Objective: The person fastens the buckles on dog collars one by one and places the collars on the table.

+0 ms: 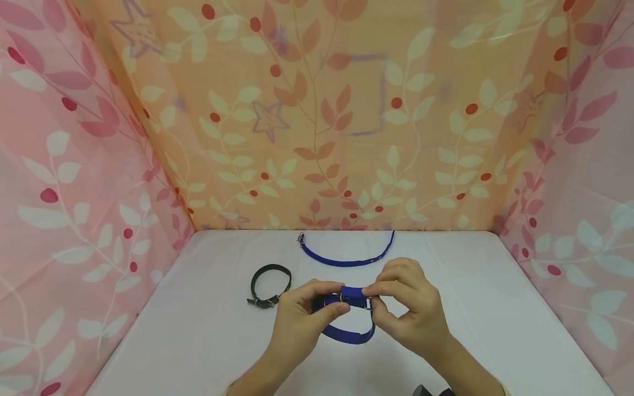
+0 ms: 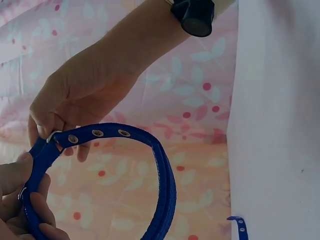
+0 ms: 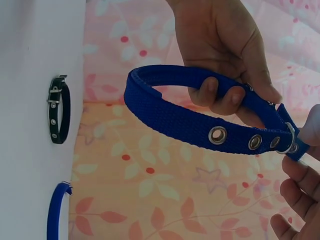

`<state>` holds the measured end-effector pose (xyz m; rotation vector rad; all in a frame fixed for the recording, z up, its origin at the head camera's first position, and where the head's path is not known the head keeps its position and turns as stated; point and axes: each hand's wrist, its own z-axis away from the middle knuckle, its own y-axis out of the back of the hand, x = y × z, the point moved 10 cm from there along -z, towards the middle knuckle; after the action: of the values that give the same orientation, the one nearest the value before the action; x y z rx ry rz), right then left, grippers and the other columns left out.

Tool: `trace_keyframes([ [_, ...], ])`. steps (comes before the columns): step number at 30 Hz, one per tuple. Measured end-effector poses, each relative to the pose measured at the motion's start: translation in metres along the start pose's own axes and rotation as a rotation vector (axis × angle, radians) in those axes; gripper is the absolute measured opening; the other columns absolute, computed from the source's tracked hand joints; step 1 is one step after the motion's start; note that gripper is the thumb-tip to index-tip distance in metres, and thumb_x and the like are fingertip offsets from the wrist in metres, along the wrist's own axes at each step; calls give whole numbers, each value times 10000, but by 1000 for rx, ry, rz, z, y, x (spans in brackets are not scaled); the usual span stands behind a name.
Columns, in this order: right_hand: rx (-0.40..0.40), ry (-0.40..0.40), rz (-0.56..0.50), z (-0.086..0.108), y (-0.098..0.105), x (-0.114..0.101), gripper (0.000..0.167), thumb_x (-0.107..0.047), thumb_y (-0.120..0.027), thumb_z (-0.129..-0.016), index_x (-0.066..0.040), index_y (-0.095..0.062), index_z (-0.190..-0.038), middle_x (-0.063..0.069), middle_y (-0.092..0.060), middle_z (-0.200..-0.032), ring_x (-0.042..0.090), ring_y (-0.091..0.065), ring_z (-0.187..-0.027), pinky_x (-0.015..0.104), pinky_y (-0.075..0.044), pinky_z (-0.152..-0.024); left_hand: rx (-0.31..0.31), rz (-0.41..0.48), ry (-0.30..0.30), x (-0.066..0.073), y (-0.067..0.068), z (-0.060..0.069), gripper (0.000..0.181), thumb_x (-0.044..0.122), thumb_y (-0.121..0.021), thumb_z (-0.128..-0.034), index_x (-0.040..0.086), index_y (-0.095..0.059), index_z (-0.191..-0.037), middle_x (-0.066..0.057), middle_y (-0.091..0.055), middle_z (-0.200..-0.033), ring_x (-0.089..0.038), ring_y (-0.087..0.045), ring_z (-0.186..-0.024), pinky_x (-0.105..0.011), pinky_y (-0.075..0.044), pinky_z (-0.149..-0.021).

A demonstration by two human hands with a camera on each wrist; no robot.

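Observation:
A blue collar (image 1: 349, 335) with metal eyelets is held in a loop above the table, between both hands. My left hand (image 1: 299, 316) pinches the band near its buckle, thumb in front. On the other side, my right hand (image 1: 413, 308) pinches the collar's end by a metal ring (image 3: 290, 138). In the right wrist view, the band passes through that ring and several eyelets (image 3: 217, 135) show along it. Part of the buckle is hidden behind the left fingers.
On the white table (image 1: 198, 352), a black collar (image 1: 271, 268) lies buckled in a loop to the left. Behind the hands, a second blue collar (image 1: 346, 263) lies unfastened in a curve. Leaf-patterned cloth (image 1: 317, 137) stands at the back and sides.

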<state>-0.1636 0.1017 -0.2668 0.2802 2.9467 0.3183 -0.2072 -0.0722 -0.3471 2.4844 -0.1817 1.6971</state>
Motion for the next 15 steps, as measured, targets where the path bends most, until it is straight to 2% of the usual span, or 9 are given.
trace_keyframes([
  [10, -29, 32, 38, 0, -5, 0, 237, 54, -619, -627, -80, -716, -796, 22, -586, -782, 245, -529, -851, 314, -411, -916, -9, 19, -18, 0, -3, 1, 275, 103, -809, -865, 74, -762, -1134, -103, -740, -1065, -204, -727, -944, -308, -611, -835],
  [15, -67, 30, 28, 2, -6, 2, 250, 42, -641, -652, -80, -732, -850, 22, -606, -817, 242, -540, -873, 305, -412, -944, -6, 21, 66, -4, -2, 1, 277, 128, -825, -859, 116, -765, -1128, -62, -760, -1089, -223, -731, -977, -316, -607, -855],
])
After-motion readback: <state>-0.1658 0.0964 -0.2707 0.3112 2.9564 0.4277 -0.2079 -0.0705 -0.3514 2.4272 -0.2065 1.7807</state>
